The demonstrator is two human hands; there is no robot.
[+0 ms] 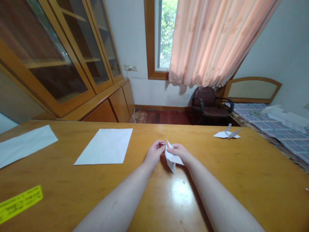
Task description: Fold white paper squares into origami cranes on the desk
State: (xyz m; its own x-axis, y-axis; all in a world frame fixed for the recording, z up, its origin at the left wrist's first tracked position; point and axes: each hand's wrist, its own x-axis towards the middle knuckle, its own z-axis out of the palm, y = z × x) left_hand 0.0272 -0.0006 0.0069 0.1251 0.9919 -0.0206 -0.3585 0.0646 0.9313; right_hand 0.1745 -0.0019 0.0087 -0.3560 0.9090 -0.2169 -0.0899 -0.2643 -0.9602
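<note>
Between my two hands, just above the wooden table (pixel 145 196), is a folded white paper crane (pixel 172 158) with pointed flaps sticking out. My left hand (pixel 156 153) pinches a narrow tip of it at the left side. My right hand (pixel 180 152) grips its body from the right, thumb on top of the paper. The fingers cover part of the folds. A finished-looking paper crane (pixel 227 133) stands on the table at the far right. To the left lies a flat square sheet of white paper (pixel 105 146).
Another white paper strip (pixel 25 145) lies at the table's left end, above a yellow label with writing (pixel 20 203). Behind the table stand a glass-fronted cabinet (pixel 72 61), an office chair (pixel 210 101) and a bed (pixel 272 125). A pink curtain (pixel 212 42) hangs by the window.
</note>
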